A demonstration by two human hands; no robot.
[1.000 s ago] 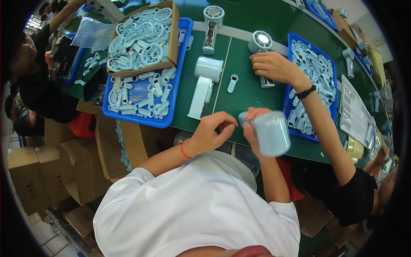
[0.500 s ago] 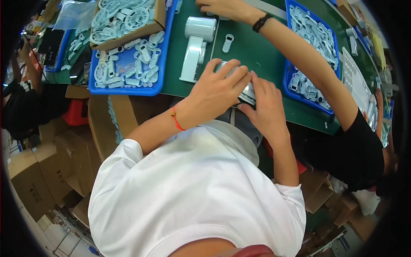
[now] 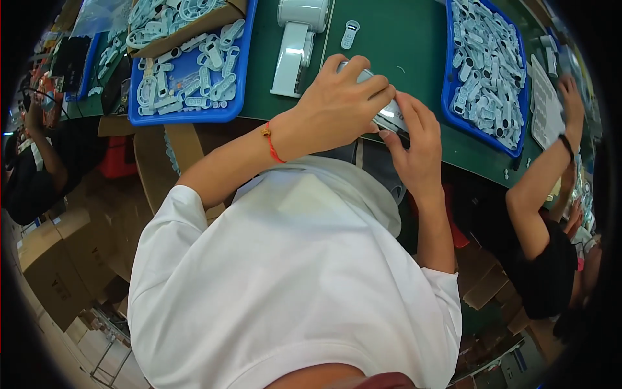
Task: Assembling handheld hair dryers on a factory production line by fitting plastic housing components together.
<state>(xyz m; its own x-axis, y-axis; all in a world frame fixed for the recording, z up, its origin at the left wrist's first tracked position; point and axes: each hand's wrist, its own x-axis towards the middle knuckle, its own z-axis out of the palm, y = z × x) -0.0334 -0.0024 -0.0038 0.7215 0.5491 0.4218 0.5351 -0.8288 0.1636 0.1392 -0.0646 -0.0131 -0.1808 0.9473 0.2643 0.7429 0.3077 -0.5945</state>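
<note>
**Left hand (image 3: 343,97) and right hand (image 3: 418,129) on a device (image 3: 392,118) between two blue trays**

At far left, a carton (image 3: 194,30) heaped with pale blue rings and strips sits over the back of the left tray (image 3: 184,117). The tray's front part holds more strips, a ring and some smaller bits. Right of the hands, the right tray (image 3: 479,135) is piled with pale blue strips, many with dark ovals.

Between the trays, a second device (image 3: 295,55) lies to the right of the left tray, well apart from its rim. A loose strip (image 3: 350,35) lies just beyond the hands. The left hand's fingers bend over the device, its back hiding much of it; their tips are covered, so I cannot tell how firmly they hold. The right hand's fingers and thumb close narrowly around the device's right end. The device is near the table's front edge; whether it rests on the top I cannot tell. Bare green runs from the right hand to the right tray.

The table (image 3: 414,39) is smooth and green. Cartons stand on the floor at left; at right, a co-worker's hand (image 3: 570,97) is raised near a white sheet (image 3: 546,107).
</note>
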